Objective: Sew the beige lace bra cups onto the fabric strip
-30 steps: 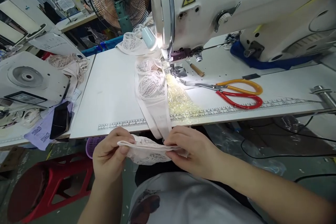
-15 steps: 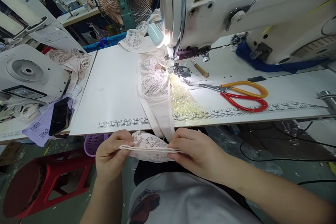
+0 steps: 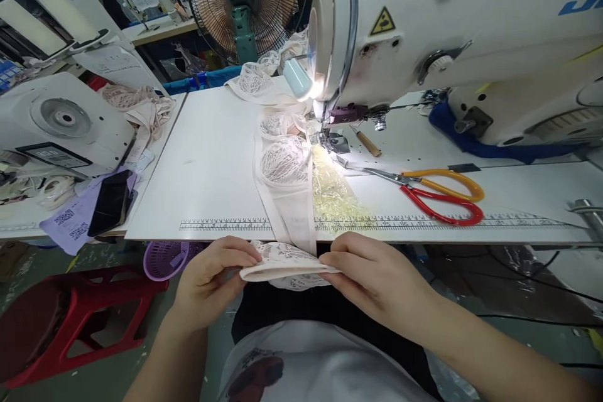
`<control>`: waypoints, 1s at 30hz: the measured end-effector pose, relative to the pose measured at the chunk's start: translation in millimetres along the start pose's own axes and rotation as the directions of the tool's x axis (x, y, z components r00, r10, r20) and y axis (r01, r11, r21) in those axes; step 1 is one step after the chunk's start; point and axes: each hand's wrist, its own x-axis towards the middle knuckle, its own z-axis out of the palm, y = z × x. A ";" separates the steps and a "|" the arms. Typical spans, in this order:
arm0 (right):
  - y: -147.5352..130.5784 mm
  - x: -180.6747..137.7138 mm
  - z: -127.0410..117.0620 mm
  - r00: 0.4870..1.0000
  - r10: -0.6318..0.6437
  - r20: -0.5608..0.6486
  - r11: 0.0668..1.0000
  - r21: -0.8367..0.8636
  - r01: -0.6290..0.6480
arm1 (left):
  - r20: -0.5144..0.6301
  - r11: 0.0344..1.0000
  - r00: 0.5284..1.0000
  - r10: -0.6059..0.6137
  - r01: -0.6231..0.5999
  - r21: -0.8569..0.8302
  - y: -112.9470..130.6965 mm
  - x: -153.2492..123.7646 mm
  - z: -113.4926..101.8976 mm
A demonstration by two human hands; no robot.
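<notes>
A cream lace bra [image 3: 289, 270] is stretched between my two hands just in front of the table edge, its folded band edge toward me. My left hand [image 3: 211, 279] pinches its left end between thumb and fingers. At the opposite end my right hand [image 3: 372, 273] grips the edge the same way. Pale straps and fabric run from it up onto the table, to another lace bra [image 3: 282, 160] lying beside the needle of the white sewing machine [image 3: 405, 31]. The machine's lamp [image 3: 298, 78] lights that spot.
Scissors [image 3: 424, 191] with orange and red handles lie right of crumpled yellowish film [image 3: 336, 191]. A wooden-handled tool [image 3: 367, 143] is behind them. A phone [image 3: 110, 201] rests on purple paper at left. A fan [image 3: 245, 6] stands behind; a red stool [image 3: 98, 320] is below left.
The view has shifted, so the table and machine appear slightly to the right. The bra's edge has opened a little at the left, where my left fingers have changed position. Both hands still hold it.
</notes>
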 end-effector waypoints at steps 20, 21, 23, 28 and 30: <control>8.5 0.6 -5.2 0.989 0.073 0.128 0.987 0.131 -0.090 | -0.009 0.998 1.000 -0.010 0.009 -0.065 1.1 2.4 6.5; 8.5 -0.1 -5.3 0.991 0.065 0.120 0.989 0.122 -0.080 | 0.001 1.000 1.000 0.012 -0.012 -0.029 2.3 3.5 6.0; 7.9 -3.4 -5.5 0.996 0.032 0.088 0.997 0.073 -0.038 | 0.023 0.998 0.999 0.044 -0.045 0.037 5.3 4.8 5.3; 6.1 -18.6 -2.2 0.995 -0.093 -0.041 0.980 -0.183 0.084 | 0.005 0.999 0.999 0.033 -0.033 -0.021 10.1 0.0 9.8; 6.7 -22.9 0.4 0.990 -0.126 -0.055 0.967 -0.229 0.110 | -0.030 0.998 1.000 0.001 -0.002 -0.055 9.3 -3.4 14.3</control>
